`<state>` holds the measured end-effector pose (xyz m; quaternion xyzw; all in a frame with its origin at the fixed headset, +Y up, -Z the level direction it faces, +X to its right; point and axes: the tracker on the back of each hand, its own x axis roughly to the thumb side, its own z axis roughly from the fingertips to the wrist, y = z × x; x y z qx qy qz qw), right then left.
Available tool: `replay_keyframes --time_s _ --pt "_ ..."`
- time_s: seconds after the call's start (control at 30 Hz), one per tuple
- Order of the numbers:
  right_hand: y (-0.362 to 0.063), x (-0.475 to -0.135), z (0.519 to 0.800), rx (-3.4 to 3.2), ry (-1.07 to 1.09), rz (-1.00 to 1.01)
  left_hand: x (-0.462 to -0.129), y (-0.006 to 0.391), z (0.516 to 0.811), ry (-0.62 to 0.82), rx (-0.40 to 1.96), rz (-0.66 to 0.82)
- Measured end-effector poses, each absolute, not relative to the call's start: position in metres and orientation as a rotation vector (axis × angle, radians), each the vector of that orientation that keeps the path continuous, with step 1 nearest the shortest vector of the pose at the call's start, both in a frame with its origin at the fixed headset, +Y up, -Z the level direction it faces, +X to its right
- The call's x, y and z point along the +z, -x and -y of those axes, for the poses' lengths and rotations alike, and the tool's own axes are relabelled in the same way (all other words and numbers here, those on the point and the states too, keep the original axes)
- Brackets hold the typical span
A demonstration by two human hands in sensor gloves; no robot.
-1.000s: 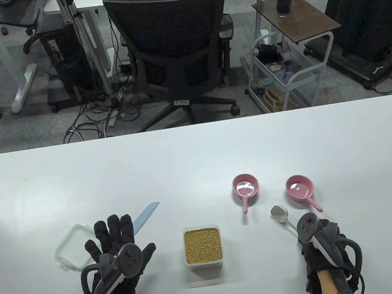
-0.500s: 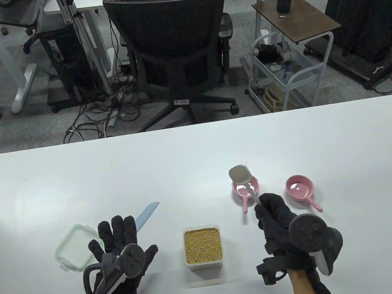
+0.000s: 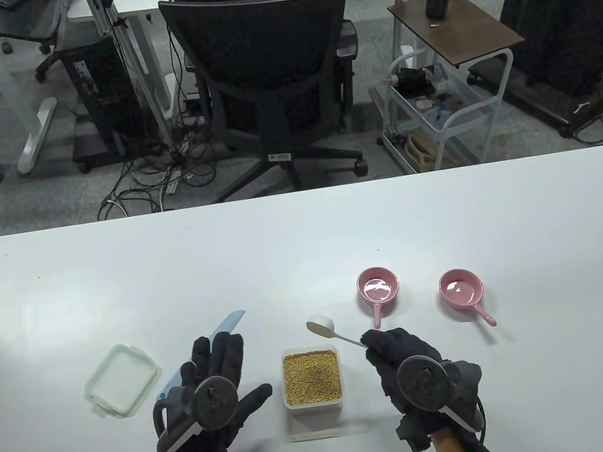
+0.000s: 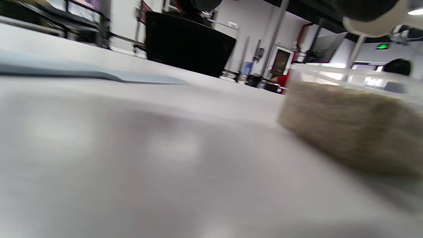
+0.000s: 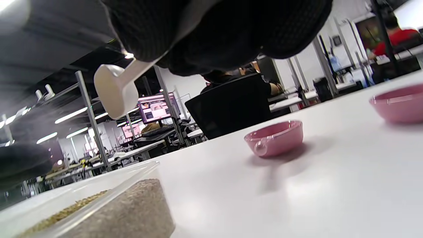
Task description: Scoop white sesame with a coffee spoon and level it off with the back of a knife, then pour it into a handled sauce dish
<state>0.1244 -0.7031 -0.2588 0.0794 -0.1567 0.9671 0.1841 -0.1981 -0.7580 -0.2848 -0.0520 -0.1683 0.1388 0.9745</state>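
**Spoon Held Above the Sesame Tub, Knife Under an Open Hand**

The coffee spoon [image 3: 333, 333] is pinched by its handle between the curled fingers and thumb of the right hand [image 3: 414, 373], and its white bowl is seen raised just beyond the far right corner of the sesame container [image 3: 311, 377]. In the right wrist view the bowl of the spoon is seen in the air, well above the tub's rim. The clear square tub, filled nearly to the top with tan-coloured seed, is placed near the front of the white table [image 3: 303, 237], between the two hands.

The left hand [image 3: 216, 391] is laid flat with fingers straight and thumb spread, closed round nothing; it is rested over the handle end of the knife [image 3: 226, 327], whose pale blue blade is seen pointing far and to the right beyond the fingertips (whether the palm actually touches the handle cannot be told). The pale green lid [image 3: 120, 379] is found just left of that hand.

Two pink handled sauce dishes are set farther back on the right: the left dish [image 3: 378, 287] is near the spoon, and the right dish [image 3: 462, 289] is well apart from it. Both are seen without seed.
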Motion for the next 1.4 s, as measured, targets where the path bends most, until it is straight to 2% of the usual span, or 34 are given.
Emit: replay_keyframes --time_s 0.1,0.33,0.6,0.73,1.07,1.4 --pt "-0.12 -0.256 0.7 2.794 -0.292 0.445 -0.289 0.183 0.762 0.165 0.327 0.405" --pt "-0.099 -0.248 0.697 2.971 -0.43 0.509 -0.3 0.171 0.778 0.314 0.384 0.45" --pt "-0.08 -0.243 0.702 3.162 -0.527 0.592 -0.299 0.169 0.777 0.275 0.281 0.446" --pt "-0.073 -0.242 0.703 3.199 -0.589 0.511 -0.298 0.166 0.775 0.262 0.218 0.452" --pt "-0.067 -0.245 0.701 3.139 -0.645 0.291 -0.298 0.167 0.775 0.279 0.234 0.448" --pt "-0.083 -0.261 0.708 2.903 -0.411 0.048 -0.298 0.168 0.776 0.304 0.236 0.442"
